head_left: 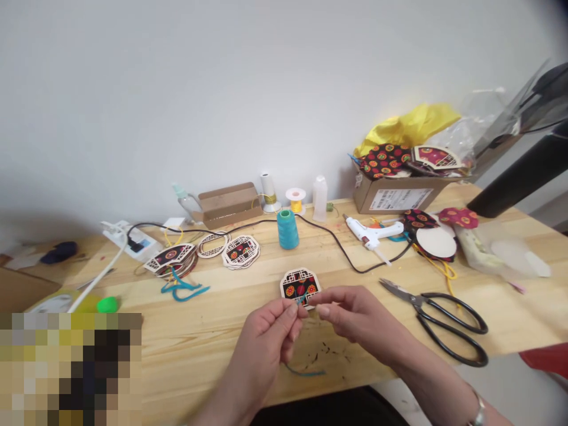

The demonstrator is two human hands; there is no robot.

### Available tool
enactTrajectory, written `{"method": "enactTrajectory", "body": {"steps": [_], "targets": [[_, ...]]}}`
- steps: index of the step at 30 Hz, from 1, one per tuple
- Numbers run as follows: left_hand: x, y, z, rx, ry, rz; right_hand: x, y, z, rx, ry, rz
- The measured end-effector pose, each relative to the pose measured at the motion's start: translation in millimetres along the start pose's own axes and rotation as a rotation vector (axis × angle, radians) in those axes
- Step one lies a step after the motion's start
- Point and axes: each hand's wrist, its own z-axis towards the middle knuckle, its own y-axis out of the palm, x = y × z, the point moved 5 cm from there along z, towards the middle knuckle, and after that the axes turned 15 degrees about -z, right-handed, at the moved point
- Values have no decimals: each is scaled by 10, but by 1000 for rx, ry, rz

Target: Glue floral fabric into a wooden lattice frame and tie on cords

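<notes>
My left hand (270, 334) is closed in a pinch on a teal cord (306, 373). The cord's tail hangs below my fingers over the table. At the fingertips, a short teal piece shows in front of a decorated panel (294, 283) with a pale lattice frame and black, red-flowered fabric. My right hand (361, 322) is close beside the left, its index finger stretched toward the cord. Thumb and index look slightly apart; the other fingers are curled and partly hidden. A teal thread cone (288, 231) stands behind the panel.
Black-handled scissors (437, 319) lie to the right. Behind them are a white glue gun (373, 231) with a black cable and a full cardboard box (399, 195). Lattice panels (241, 252), fan-shaped pieces (171, 259) and a power strip (137, 242) occupy the left.
</notes>
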Motion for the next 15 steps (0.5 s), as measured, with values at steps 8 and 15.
{"method": "enactTrajectory", "body": {"steps": [8,15], "targets": [[20,-1,-28,-54,79,138,38,328,173,-192,128,532],[10,-18,-4,-49,74,176,-5,289,214,-117,133,544]]}}
